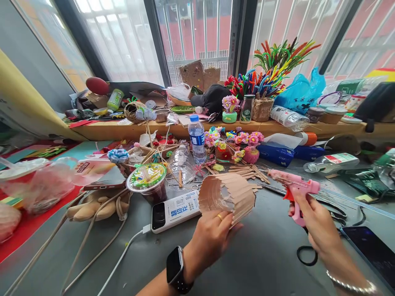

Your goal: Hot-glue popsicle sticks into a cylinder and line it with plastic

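My left hand (212,236), with a ring and a black watch, is closed on the near edge of a round holder (242,193) covered in light wooden strips, with clear plastic showing inside. To its right, my right hand (314,222) grips a pink glue gun (304,186) by its handle, the nozzle pointing left above the table. Just behind the holder lies a loose pile of flat wooden sticks (249,172). A white power bank (175,210) with a cable plugged in rests left of the holder.
A lidded drink cup (147,181) and a blue-capped water bottle (196,139) stand behind the power bank. A phone (370,250) lies at the right edge. Pipe-cleaner flowers (243,139) and tissue packs (276,155) sit below the crowded windowsill (173,129).
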